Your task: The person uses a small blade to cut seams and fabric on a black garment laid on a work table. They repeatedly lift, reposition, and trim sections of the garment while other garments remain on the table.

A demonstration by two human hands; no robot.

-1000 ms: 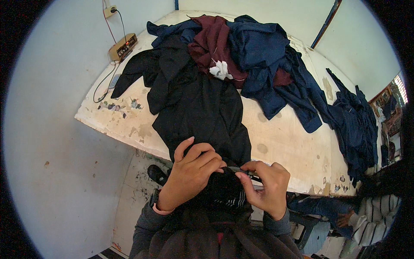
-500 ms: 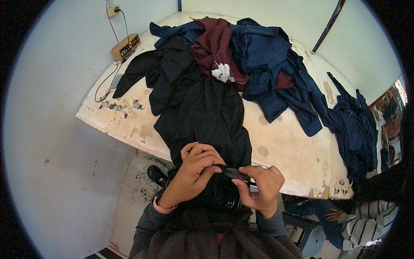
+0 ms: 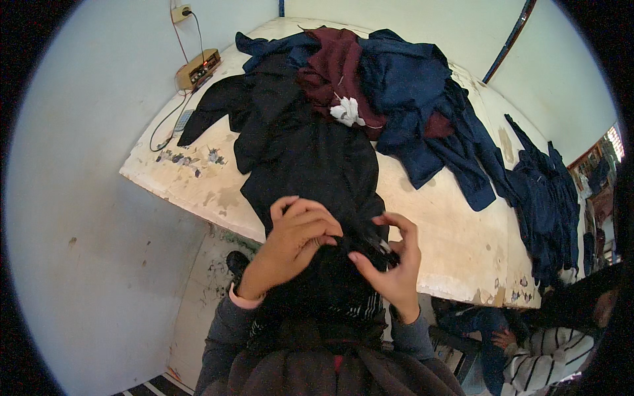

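Observation:
A black garment (image 3: 310, 158) spreads from the table down over its near edge toward me. My left hand (image 3: 297, 231) pinches a bit of the black cloth between thumb and fingertips, above the near edge. Just to its right, my right hand (image 3: 396, 257) holds a small dark tool (image 3: 378, 244), which looks like thread snips, between thumb and fingers. The tool is blurred and its tip points at the pinched cloth. The dark colours hide exactly where the tool meets the fabric.
Navy garments (image 3: 403, 86), a maroon cloth (image 3: 330, 66) and a white scrap (image 3: 347, 111) lie farther back on the worn table (image 3: 449, 244). A brown radio-like box (image 3: 198, 69) with a cable stands far left. A seated person in a striped sleeve (image 3: 551, 360) is at lower right.
Both hands have risen slightly, still close together. My right fingers have spread farther round the dark tool, which has tilted. My left hand keeps its pinch on the cloth.

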